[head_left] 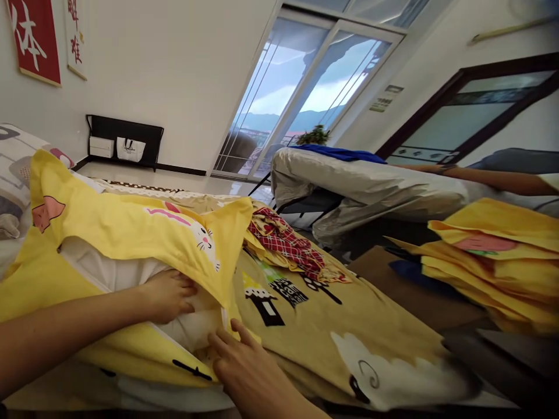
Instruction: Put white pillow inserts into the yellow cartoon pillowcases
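Note:
A yellow pillowcase (131, 227) with a cartoon cat print lies on a bed, its open end towards me, and a white pillow (105, 270) sits partly inside it. My left hand (168, 294) reaches into the opening and presses on the white pillow, fingers curled against it. My right hand (244, 361) lies at the edge of the opening, fingers stretched out and touching the pillowcase hem. Under both is a mustard sheet (349, 326) printed with cartoon animals.
A red plaid cloth (290, 241) lies crumpled further back. A stack of folded yellow fabric (498, 262) sits at the right. Another person's arm (489, 177) rests on a silver-covered board (367, 186) with a blue cloth (340, 153). Glass doors stand behind.

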Tool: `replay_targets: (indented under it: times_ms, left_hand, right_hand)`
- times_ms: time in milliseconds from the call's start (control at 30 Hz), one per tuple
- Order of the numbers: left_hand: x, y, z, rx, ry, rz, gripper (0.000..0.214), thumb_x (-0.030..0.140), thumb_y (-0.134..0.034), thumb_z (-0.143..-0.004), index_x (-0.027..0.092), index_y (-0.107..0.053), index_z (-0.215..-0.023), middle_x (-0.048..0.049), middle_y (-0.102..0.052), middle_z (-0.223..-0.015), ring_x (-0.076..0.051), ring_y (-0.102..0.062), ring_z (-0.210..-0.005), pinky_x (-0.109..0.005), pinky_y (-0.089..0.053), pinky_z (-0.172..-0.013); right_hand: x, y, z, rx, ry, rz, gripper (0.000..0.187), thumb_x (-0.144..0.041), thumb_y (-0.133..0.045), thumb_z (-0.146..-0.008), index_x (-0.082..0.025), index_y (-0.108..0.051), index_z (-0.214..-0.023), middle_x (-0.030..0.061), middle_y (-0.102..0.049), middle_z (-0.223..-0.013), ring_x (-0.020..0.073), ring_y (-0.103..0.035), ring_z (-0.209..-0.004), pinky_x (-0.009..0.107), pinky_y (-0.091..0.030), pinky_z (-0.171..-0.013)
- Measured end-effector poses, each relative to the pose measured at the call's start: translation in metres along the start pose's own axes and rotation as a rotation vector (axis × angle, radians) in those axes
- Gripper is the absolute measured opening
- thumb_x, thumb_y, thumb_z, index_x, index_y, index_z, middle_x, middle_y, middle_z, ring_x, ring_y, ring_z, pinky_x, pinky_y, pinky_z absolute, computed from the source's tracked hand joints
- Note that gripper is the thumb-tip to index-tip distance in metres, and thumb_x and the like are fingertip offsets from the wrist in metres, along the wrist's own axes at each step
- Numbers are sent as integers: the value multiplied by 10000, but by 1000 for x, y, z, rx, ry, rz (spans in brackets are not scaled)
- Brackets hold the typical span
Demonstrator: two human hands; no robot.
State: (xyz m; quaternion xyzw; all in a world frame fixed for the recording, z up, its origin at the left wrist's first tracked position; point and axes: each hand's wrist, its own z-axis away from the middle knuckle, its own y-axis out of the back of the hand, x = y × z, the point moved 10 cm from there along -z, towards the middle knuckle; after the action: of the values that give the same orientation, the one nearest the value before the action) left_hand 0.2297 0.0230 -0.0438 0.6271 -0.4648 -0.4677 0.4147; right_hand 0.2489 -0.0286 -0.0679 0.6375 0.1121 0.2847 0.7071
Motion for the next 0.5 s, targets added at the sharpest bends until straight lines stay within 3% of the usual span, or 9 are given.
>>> replay_targets:
  times_ms: [67, 133, 233, 267, 367, 433, 500]
  left_hand:
    - [17, 3, -15, 20, -65, -31, 136, 222, -597, -809, 180, -726, -806, -107, -686, -899, -234, -582, -935, -390, -406, -883]
    - [46, 2, -31, 26, -220, -15, 194, 209, -567, -826, 166, -707, -699, -117, -671, -819, -218, -582, -848, -359, -435, -789]
    - [76, -8, -46, -30, -375, 178, 225, 170, -527, -828, 174, -696, -680, -117, -672, -892, -213, -560, -952, -321, -439, -839]
    - [73, -16, -51, -78, -313, 321, 200, 156, -523, -815, 188, -708, -744, -100, -670, -977, -203, -539, -1025, -306, -434, -881]
    - [43, -60, -57, -283, 87, 777, 307, 154, -541, -720, 306, -709, -927, 30, -562, -1246, -180, -444, -1210, -344, -458, -876]
    - [32, -88, -55, -355, 211, 753, 331, 170, -614, -615, 342, -723, -876, 55, -519, -1302, -215, -385, -1277, -391, -439, -895]
    - [28, -96, -58, -260, 155, 483, 299, 180, -709, -521, 315, -734, -786, 5, -545, -1286, -278, -380, -1281, -427, -377, -974]
  right_hand:
    - [0, 2, 3, -31, 48, -75, 181, -80, -552, -686, -205, -683, -680, 87, -680, -853, 233, -609, -890, 437, -280, -1005]
    - [0, -1, 8, -81, 76, -123, 291, -41, -532, -652, -209, -702, -819, 73, -692, -874, 219, -614, -905, 408, -278, -1014]
    - [2, -15, 15, -124, 61, -79, 346, -39, -552, -617, -183, -699, -895, 78, -707, -856, 218, -632, -848, 368, -303, -978]
    - [3, -21, 17, -127, 38, -39, 320, -45, -564, -603, -176, -700, -862, 80, -706, -815, 221, -635, -800, 368, -317, -954]
    - [11, -33, 24, -73, -55, 85, 227, -58, -552, -639, -196, -686, -758, 49, -673, -643, 202, -605, -623, 378, -340, -882]
    - [13, -34, 28, -25, -93, 148, 212, -61, -532, -686, -213, -678, -705, 45, -647, -584, 204, -586, -600, 383, -345, -838]
    - [11, -32, 31, -22, -102, 172, 216, -58, -534, -703, -212, -673, -642, 62, -642, -585, 220, -587, -643, 384, -349, -786]
